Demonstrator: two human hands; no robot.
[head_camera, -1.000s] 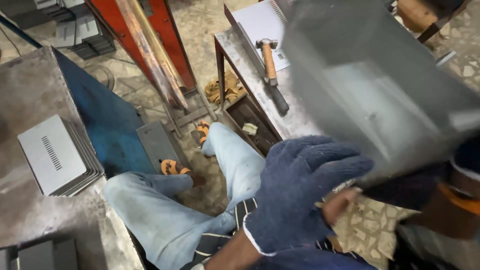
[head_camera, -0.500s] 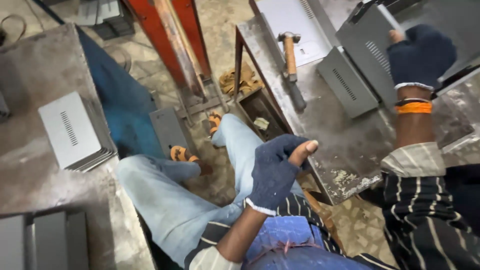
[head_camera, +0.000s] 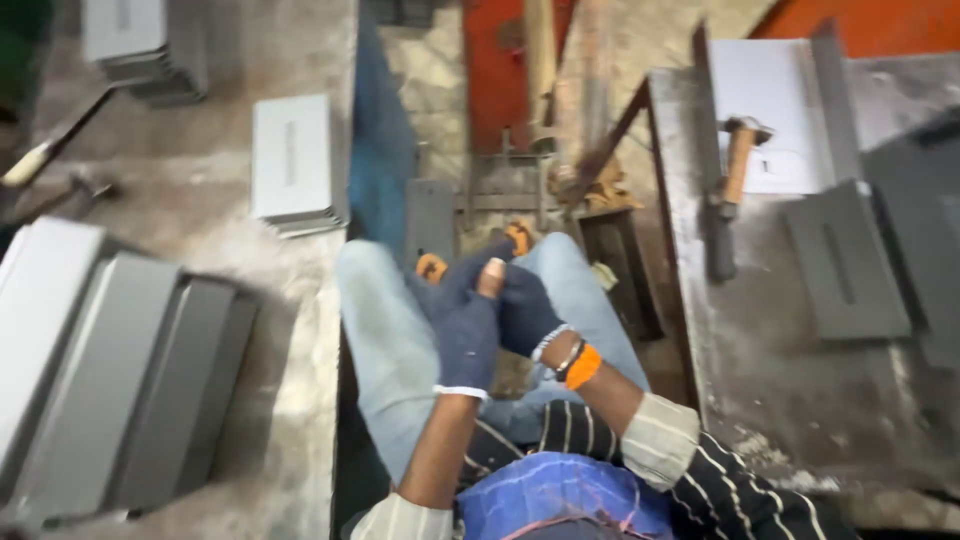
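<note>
Nearest the camera, over the person's lap, the left hand (head_camera: 465, 330) and the right hand (head_camera: 525, 308) meet, both in dark blue knit gloves. They press together, the right one touching the left glove's side, and one bare fingertip shows through the left glove. Neither grip holds a workpiece; whether the fingers pinch the glove cloth I cannot tell, since the picture is blurred. An orange band (head_camera: 583, 366) sits on the right wrist.

On the table at near left lie grey folded sheet-metal pieces (head_camera: 110, 380), side by side. Farther off on that table sits a stack of flat grey metal covers (head_camera: 292, 165), each with a slot in the middle. Those look stiff and thin, light singly but heavy as a stack; the cut edges are likely sharp, so a gloved grip along a long edge seems safest.

On the right table (head_camera: 780, 400) a slotted grey plate (head_camera: 845, 262) lies flat, just beside a wooden-handled hammer (head_camera: 733, 175), with a white sheet (head_camera: 765, 110) beyond.
</note>
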